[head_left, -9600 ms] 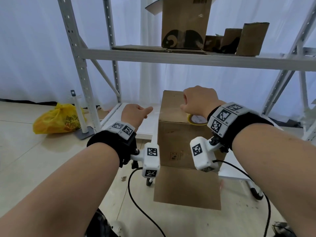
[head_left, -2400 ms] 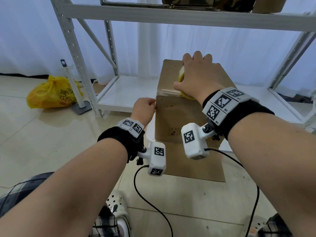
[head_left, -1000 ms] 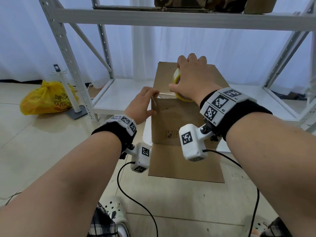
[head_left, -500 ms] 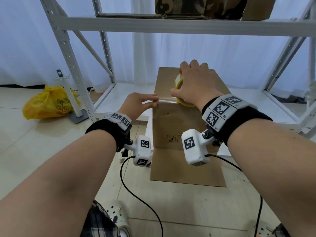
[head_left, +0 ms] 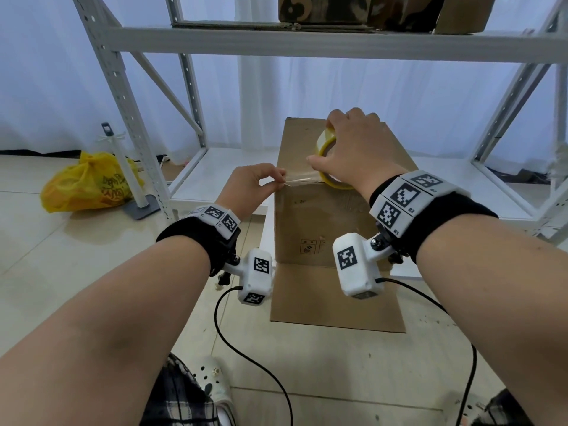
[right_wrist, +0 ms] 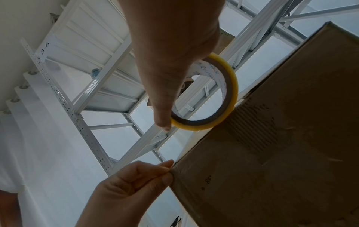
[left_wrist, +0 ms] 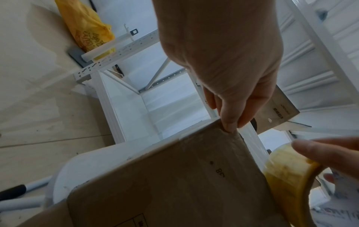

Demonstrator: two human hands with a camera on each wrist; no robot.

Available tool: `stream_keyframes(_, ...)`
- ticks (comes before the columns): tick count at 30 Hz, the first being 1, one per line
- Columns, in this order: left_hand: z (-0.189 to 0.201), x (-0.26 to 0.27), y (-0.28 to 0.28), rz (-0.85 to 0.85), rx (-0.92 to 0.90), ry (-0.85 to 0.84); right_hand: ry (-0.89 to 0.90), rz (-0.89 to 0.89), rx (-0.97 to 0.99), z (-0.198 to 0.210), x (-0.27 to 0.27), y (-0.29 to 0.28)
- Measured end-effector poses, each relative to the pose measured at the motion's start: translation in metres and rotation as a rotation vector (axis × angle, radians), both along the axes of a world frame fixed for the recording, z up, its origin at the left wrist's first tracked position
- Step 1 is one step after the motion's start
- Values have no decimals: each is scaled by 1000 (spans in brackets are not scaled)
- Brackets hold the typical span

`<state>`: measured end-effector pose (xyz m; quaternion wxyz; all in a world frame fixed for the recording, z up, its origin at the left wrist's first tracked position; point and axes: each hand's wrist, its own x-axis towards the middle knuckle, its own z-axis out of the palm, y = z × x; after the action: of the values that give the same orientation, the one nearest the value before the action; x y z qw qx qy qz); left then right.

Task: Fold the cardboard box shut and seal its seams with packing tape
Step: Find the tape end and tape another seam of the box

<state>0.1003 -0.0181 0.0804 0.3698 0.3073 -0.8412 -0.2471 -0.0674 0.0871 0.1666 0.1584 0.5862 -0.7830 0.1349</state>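
Observation:
A tall brown cardboard box (head_left: pixel 322 222) stands on a low white stool, its top folded flat and a bottom flap (head_left: pixel 335 299) hanging toward me. My right hand (head_left: pixel 353 155) grips a yellow tape roll (head_left: pixel 325 142) standing on edge at the box's near top edge; the tape roll (right_wrist: pixel 223 98) shows as a ring in the right wrist view. My left hand (head_left: pixel 270 182) pinches the free end of a clear tape strip (head_left: pixel 302 179) at the box's near left corner (left_wrist: pixel 229 130). The strip (left_wrist: pixel 252 141) runs taut between hand and roll (left_wrist: pixel 287 173).
A white metal shelf rack (head_left: pixel 307 41) stands behind the box, with more cartons (head_left: pixel 353 9) on its upper shelf. A yellow plastic bag (head_left: pixel 89 182) and a white stand (head_left: pixel 129 176) are on the tiled floor at left. Wrist-camera cables (head_left: pixel 246 358) trail down by my feet.
My left hand rose from the box's side to the near left corner and took hold of the tape end. The strip is now pulled out from the roll, which my right hand tipped upright.

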Motion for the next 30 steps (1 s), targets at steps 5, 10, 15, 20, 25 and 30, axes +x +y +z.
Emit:
stream_keyframes(5, 18, -1, 8, -18, -225, -370, -350, 34, -160, 1, -12, 6)
stream_keyframes(10, 19, -8, 18, -5, -259, -455, -620, -10, -266, -3, -14, 7)
stream_keyframes(15, 12, -8, 15, 24, -217, -433, -814, -61, -249, -7, -12, 14)
stream_keyframes(20, 10, -9, 9, 43, -188, -387, -776, -51, -241, -4, -7, 16)
stream_keyframes(25, 7, -8, 7, 69, -141, -346, -775, -44, -277, 7, 1, 14)
stream_keyframes(30, 3, -7, 4, 67, -88, -271, -691, 47, -314, 31, 24, 9)
